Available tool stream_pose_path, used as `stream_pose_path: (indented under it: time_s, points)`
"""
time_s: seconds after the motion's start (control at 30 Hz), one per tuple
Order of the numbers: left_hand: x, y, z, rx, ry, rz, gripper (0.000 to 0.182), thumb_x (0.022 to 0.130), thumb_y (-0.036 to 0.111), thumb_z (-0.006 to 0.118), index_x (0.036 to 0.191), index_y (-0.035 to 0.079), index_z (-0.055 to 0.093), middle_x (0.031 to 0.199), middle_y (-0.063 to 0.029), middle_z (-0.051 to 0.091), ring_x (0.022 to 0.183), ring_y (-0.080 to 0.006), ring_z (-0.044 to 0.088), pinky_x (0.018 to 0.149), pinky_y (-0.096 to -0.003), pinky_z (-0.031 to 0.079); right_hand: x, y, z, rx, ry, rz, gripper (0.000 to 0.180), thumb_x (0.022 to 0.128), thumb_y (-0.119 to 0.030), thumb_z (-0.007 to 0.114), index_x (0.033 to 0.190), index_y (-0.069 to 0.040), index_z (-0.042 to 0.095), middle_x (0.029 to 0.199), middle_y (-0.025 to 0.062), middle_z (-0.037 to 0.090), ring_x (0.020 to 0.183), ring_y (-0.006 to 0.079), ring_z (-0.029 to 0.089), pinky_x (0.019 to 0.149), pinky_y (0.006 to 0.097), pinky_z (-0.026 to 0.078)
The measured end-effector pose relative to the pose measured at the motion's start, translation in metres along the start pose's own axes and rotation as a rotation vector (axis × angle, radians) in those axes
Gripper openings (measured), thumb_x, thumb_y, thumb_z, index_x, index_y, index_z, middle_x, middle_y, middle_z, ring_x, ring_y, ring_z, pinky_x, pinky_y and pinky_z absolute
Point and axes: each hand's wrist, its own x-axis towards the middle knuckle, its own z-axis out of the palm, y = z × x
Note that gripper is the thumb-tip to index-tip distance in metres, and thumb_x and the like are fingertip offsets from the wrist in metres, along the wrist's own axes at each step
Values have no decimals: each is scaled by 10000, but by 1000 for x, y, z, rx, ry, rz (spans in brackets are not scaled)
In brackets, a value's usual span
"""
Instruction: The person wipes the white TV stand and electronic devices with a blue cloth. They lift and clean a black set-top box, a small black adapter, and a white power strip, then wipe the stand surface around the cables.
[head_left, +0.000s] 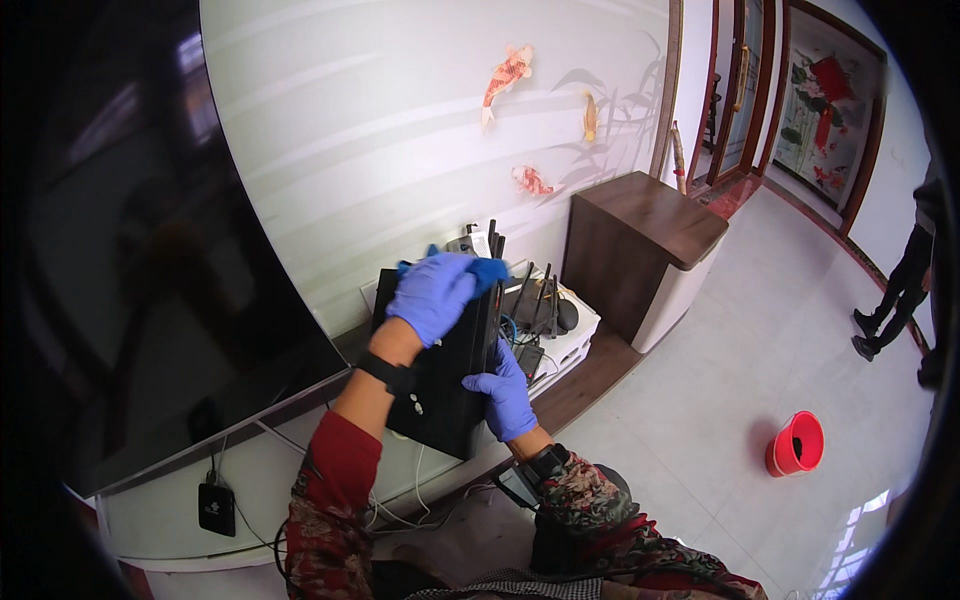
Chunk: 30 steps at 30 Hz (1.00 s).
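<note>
Both my hands wear purple-blue disposable gloves. My left hand presses a blue cloth against the top edge of a flat black panel-like box, which stands tilted above the white TV stand. Low on the box's right edge, my right hand grips it, thumb on the near face. Just right of the box, a black router with several antennas and tangled cables lie on a white slotted box. Behind the cloth is a small white device.
A large television stands at left, with a small black set-top box beneath it. A brown cabinet is at right. On the tiled floor stands a red bucket; farther right, a person in dark trousers stands.
</note>
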Motion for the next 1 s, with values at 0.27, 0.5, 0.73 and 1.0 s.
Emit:
stream_pose_path:
  time_s: [0.27, 0.5, 0.73, 1.0]
  points:
    - [-23, 22, -2, 58, 34, 125, 452, 967, 158, 558, 1417, 115, 549, 1362, -172, 574, 1276, -367, 533, 1094, -423, 424, -1, -2, -1, 16, 24, -4, 822, 701, 150, 645, 1479, -15, 436, 1285, 66, 643, 1108, 170, 627, 974, 320, 503]
    - [-133, 58, 11, 29, -5, -31, 476, 958, 104, 560, 1432, 69, 538, 1482, -197, 486, 1388, -408, 436, 1150, -448, 367, 2, 0, -10, 166, -41, 16, 547, 903, -123, 621, 1431, -41, 504, 1311, 68, 625, 1173, 193, 593, 1046, 326, 448]
    - [-125, 88, 10, 49, 46, -81, 462, 969, 139, 560, 1427, 77, 540, 1463, -206, 497, 1364, -417, 452, 1132, -459, 384, 4, 1, -7, 353, -24, 71, 586, 1044, -471, 475, 1501, -106, 446, 1487, 58, 515, 1346, 206, 485, 1152, 363, 354]
    - [-152, 98, 24, 129, 25, -98, 481, 940, 139, 574, 1420, 108, 549, 1432, -172, 518, 1318, -408, 479, 1106, -463, 412, 5, -5, -10, 431, 70, 203, 598, 1069, -505, 392, 1466, -68, 485, 1465, 102, 537, 1287, 251, 539, 1123, 381, 397]
